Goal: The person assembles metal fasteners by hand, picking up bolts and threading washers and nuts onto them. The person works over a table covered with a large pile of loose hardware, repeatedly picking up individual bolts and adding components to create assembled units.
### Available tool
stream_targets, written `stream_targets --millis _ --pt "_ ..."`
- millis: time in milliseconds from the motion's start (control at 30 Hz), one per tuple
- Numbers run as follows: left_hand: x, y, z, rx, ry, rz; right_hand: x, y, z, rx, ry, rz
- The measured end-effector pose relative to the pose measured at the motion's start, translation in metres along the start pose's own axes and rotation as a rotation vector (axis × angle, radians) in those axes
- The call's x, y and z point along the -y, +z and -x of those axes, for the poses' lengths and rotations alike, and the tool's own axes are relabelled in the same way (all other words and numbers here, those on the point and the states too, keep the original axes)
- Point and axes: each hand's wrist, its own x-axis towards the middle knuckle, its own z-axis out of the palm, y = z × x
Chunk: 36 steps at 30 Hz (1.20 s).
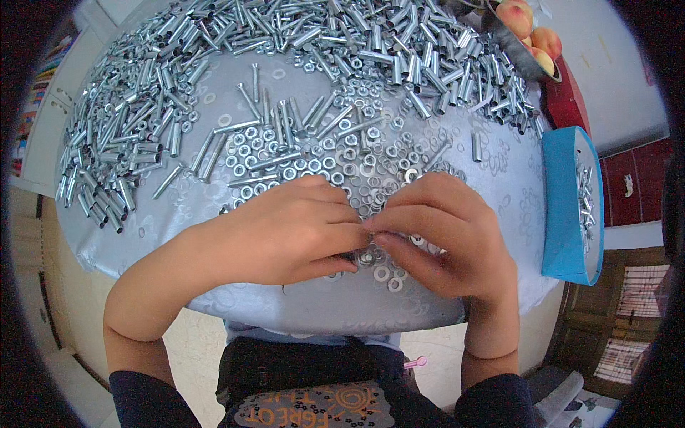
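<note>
Two hands [307, 230] [449, 232] over loose washers [382, 269], upside-down orange lettering [296, 418] below

With the hands [300, 230] at the clock's centre, washers [364, 192] lie beneath and around them on the bench [250, 303], nuts [245, 145] at ten o'clock, bolts [285, 123] at eleven. Tubular sleeves [397, 70] heap behind these, from nine through twelve to two. A bin [560, 207] holding fasteners [586, 203] stands at three; a bowl [515, 51] of peaches [515, 18] sits at one.
</note>
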Motion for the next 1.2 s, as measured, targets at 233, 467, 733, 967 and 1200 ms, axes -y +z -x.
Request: stream_targets --millis 233,467,733,967,1200 --pt "-0.002 -0.002 0.0 0.023 -0.013 0.022 -0.012 0.008 0.001 0.052 0.06 0.139" --pt "-0.003 -0.001 0.002 0.03 -0.005 0.002 -0.013 0.016 0.0 0.123 0.108 0.059" --pt "-0.008 -0.001 0.002 0.025 -0.044 0.008 -0.013 0.013 0.001 0.113 0.124 0.089" --pt "-0.012 -0.004 0.002 0.061 -0.066 -0.076 -0.009 0.011 0.001 0.067 0.137 0.077" --pt "-0.005 0.003 0.0 -0.042 0.028 0.016 -0.01 0.001 0.002 -0.009 0.097 0.131"
